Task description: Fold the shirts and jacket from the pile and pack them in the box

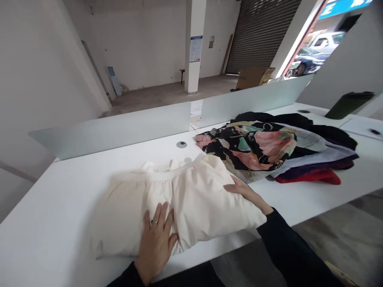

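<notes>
A cream garment (206, 203) with a gathered band and narrow straps at its upper edge lies across the white table (48, 207). Its right part is folded over toward the middle and looks raised and puffy. My left hand (157, 235), with a ring on one finger, rests flat on the cloth left of the fold, fingers stretched out. At the right edge my right hand (247, 193) grips the folded part, one digit on top; the other fingers are partly hidden by the cloth. Just beyond it lies a black scarf-like cloth with pink flowers (254, 143).
Beside the floral cloth, dark, purple and red clothes (317, 175) lie in a pile. A frosted divider (128, 131) runs along the table's back edge. A cable hole (181, 144) and a dark green bin-like container (348, 104) are farther off.
</notes>
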`<state>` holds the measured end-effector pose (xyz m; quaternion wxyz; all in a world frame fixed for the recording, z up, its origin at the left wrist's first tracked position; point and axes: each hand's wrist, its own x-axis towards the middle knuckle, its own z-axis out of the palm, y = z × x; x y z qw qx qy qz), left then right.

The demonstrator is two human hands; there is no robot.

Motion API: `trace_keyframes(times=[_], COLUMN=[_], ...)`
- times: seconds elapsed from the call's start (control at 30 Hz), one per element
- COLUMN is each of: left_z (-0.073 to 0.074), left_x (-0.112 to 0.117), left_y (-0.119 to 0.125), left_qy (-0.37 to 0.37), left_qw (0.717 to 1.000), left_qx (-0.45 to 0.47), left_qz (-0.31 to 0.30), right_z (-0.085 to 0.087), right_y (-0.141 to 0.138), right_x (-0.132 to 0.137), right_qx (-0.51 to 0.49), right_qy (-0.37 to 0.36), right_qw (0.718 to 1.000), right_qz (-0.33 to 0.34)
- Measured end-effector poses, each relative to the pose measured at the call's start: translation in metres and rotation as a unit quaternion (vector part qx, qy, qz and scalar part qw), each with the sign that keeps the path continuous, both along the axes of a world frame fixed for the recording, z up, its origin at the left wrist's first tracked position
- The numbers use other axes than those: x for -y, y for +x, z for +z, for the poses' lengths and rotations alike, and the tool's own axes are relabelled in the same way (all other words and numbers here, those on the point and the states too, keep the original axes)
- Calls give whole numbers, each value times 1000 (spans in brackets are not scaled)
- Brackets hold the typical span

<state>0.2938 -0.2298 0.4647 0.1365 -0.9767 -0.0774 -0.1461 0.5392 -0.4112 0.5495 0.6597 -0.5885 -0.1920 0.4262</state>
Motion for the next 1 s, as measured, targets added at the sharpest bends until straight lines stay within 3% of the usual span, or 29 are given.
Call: trace_keyframes(times=[0.17, 0.27, 0.4, 0.5, 0.57, 0.67, 0.73, 0.83, 0.9, 0.93, 1.0], left_z=[8, 15, 13, 5, 1, -1, 0, 4, 8, 10, 13], left_x=[8, 16, 18, 10, 3, -3, -3, -7, -13, -17, -25], left_y=[-9, -21, -39, -55, -67, -88, -102, -117, -122, -122, -120], left_qy=[-69, -147, -221, -265, -320, -417, -536, -722, -786, -802, -811], left_qw=[997, 988, 972, 961, 945, 906, 833, 634, 512, 465, 401], left_qx=[13, 3, -41, -31, -21, 6, 69, 173, 211, 228, 261], left_qz=[20, 43, 62, 69, 60, 68, 115, 217, 273, 298, 336], right_z=[49, 61, 45, 19, 3, -8, -7, 1, 4, 3, -5], right_y=[-47, -80, -122, -148, -157, -158, -147, -113, -82, -68, -43], right_x=[-74, -128, -201, -244, -259, -262, -257, -252, -253, -255, -259], right_qx=[-32, -32, 4, 163, 274, 307, 311, 390, 476, 519, 584], right_qy=[137, 182, 157, 99, 85, 123, 148, 163, 146, 118, 37], right_qw=[982, 961, 943, 939, 911, 838, 804, 804, 795, 784, 751], right_qz=[126, 206, 294, 287, 298, 435, 485, 418, 346, 321, 306])
